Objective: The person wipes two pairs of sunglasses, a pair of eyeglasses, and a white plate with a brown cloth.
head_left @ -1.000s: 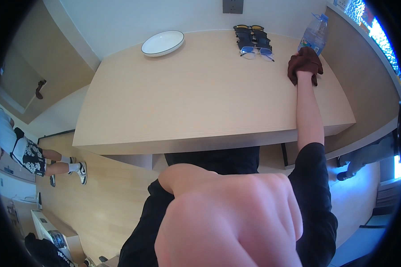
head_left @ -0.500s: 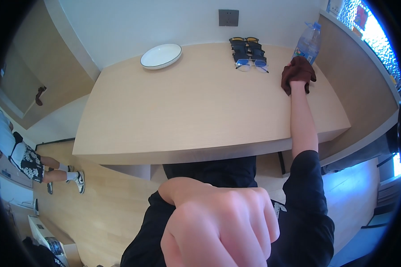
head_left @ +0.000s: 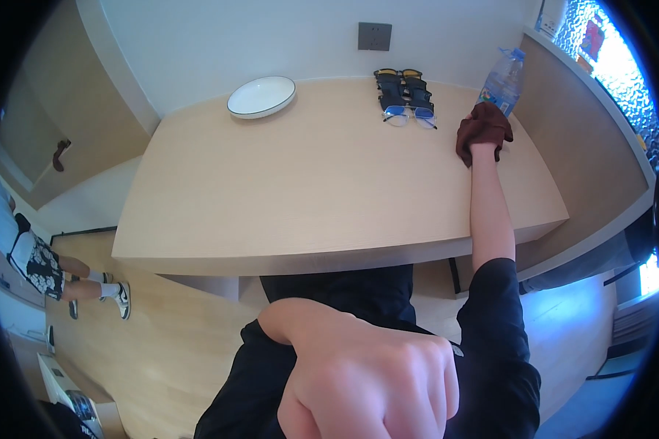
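While the brown cloth (head_left: 483, 128) lies bunched at the far right of the wooden surface (head_left: 322, 190), the right hand (head_left: 483, 150) presses it, gripping it, beside a water bottle (head_left: 502, 82) and eyeglasses (head_left: 406, 99); the left hand (head_left: 373, 384) hangs clenched, empty.

This looks like a room in a home or a small rented lodging. A plain light-wood desk (head_left: 307, 190) is built against a white wall that carries a grey socket plate (head_left: 374, 36). On it stand everyday things: a white plate (head_left: 261, 96), several pairs of glasses (head_left: 405, 99) laid in a row, and a plastic water bottle (head_left: 501, 83). The floor (head_left: 161, 344) is pale wood-look laminate, and a bright window (head_left: 615, 66) sits at the right.
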A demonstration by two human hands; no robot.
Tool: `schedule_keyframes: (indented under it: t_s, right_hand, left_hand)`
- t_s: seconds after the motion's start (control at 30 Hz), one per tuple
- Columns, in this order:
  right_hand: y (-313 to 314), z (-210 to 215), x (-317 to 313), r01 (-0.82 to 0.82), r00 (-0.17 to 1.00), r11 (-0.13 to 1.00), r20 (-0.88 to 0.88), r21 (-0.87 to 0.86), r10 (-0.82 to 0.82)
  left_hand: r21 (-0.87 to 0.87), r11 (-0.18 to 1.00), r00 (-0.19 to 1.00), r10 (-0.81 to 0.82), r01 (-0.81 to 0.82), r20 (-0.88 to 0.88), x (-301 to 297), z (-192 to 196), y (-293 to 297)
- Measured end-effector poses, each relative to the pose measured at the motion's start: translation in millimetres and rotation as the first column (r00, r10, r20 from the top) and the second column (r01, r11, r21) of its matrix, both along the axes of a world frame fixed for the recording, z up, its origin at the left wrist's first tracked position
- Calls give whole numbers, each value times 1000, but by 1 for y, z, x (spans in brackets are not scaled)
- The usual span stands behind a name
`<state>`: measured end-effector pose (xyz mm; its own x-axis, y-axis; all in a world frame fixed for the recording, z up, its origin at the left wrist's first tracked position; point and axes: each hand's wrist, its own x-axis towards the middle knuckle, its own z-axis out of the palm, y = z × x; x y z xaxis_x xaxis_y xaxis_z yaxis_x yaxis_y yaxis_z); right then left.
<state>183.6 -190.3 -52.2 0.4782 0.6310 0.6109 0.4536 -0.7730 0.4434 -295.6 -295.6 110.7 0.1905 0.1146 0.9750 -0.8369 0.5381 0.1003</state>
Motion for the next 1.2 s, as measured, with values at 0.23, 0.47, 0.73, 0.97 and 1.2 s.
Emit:
schedule_keyframes:
  t_s: [0.23,0.47,0.73,0.97,1.2]
  right_hand:
    - [-5,27,-29,73,997,995,-33,-66,-76]
    - [-3,20,-22,53,996,996,-67,-66,-58]
    - [-4,15,-17,79,990,993,-109,-86,-89]
    - [-2,2,6,-45,958,996,-281,73,64]
    - [14,-9,12,-102,983,991,-142,86,114]
  left_hand:
    - [-37,999,1000,10,-10,5,0,-2,-2]
    - [70,985,977,143,-156,159,5,0,-1]
    - [-38,988,979,140,-147,-148,-4,-6,14]
    - [696,522,160,841,-493,-517,79,-24,132]
    - [855,-345,-428,888,-388,164,187,-125,224]
